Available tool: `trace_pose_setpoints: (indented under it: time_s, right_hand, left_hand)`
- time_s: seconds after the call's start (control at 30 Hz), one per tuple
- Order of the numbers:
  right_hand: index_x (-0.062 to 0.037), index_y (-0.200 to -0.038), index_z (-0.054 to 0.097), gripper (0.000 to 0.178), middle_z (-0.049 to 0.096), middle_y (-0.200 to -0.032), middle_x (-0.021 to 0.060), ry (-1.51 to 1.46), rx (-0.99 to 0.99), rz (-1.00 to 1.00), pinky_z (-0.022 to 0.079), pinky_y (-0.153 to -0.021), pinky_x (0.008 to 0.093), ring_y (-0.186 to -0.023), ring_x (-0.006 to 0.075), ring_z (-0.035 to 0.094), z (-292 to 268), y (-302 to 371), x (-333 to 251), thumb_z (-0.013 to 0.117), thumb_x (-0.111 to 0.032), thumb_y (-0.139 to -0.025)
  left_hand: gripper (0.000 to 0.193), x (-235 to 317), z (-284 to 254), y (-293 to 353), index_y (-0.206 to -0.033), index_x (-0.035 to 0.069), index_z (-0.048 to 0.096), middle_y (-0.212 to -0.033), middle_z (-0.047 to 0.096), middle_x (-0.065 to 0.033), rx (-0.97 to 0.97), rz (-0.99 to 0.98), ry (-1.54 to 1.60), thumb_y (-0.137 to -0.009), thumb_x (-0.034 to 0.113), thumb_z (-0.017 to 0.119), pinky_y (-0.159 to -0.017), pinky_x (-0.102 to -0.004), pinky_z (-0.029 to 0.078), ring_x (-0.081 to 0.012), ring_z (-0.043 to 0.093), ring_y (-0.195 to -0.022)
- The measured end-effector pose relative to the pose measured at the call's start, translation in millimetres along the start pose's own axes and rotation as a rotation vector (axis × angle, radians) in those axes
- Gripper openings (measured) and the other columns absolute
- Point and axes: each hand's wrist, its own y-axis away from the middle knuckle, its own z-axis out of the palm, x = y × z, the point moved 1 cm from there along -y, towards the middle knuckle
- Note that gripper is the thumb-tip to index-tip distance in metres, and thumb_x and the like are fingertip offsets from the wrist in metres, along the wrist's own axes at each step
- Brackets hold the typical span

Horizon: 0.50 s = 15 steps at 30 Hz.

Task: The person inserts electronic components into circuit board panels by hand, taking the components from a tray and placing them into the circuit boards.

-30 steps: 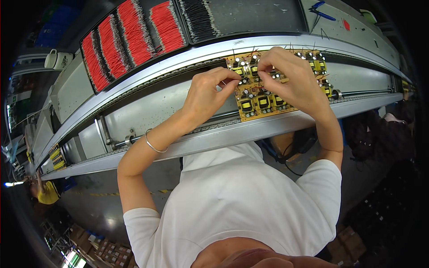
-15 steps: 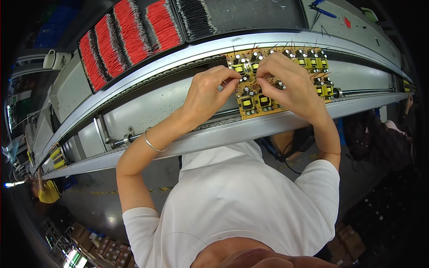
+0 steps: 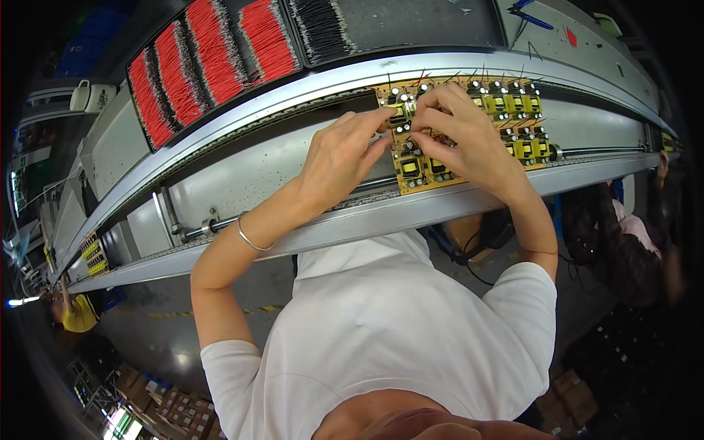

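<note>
Behind a grey conveyor rail (image 3: 242, 165) lie red wire bundles (image 3: 213, 55); both hands' fingers (image 3: 381, 121) pinch parts on the yellow circuit board (image 3: 422, 172).

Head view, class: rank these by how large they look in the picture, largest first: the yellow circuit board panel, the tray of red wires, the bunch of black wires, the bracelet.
1. Tray of red wires.
2. Yellow circuit board panel, partly hidden by both hands.
3. Bunch of black wires.
4. Bracelet.
The tray lies farther from the camera, so its lead is apparent only.

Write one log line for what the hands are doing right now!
left hand: fingertips on board | right hand: on board, pinching small part | board: on conveyor rail | red wires: in tray behind
</note>
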Motion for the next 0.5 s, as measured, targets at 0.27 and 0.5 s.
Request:
trace_pose_setpoints:
  time_s: [0.27, 0.5]
  right_hand:
    - [-0.0029, -0.086, 0.063, 0.012, 0.057, -0.102, 0.0044, 0.084, -0.027, -0.009, 0.042, -0.074, 0.0306, -0.088, 0.0200, 0.049, 4, 2, 3, 0.070, 0.002, -0.078]
    - [-0.0017, -0.086, 0.061, 0.013, 0.056, -0.099, 0.0048, 0.255, 0.017, -0.062, 0.044, -0.075, 0.0317, -0.086, 0.0209, 0.050, 2, -4, -10, 0.071, 0.000, -0.078]
  left_hand:
    - [0.028, -7, -15, 10, -0.110, 0.001, 0.064, -0.085, 0.067, -0.0109, -0.074, -0.050, -0.105, -0.084, 0.004, 0.071, -0.063, -0.0334, 0.051, -0.0230, 0.060, -0.070]
    - [0.022, -17, -26, 37, -0.101, 0.000, 0.061, -0.080, 0.064, -0.0124, -0.568, -0.170, -0.533, -0.084, 0.010, 0.072, -0.064, -0.0360, 0.053, -0.0269, 0.063, -0.073]
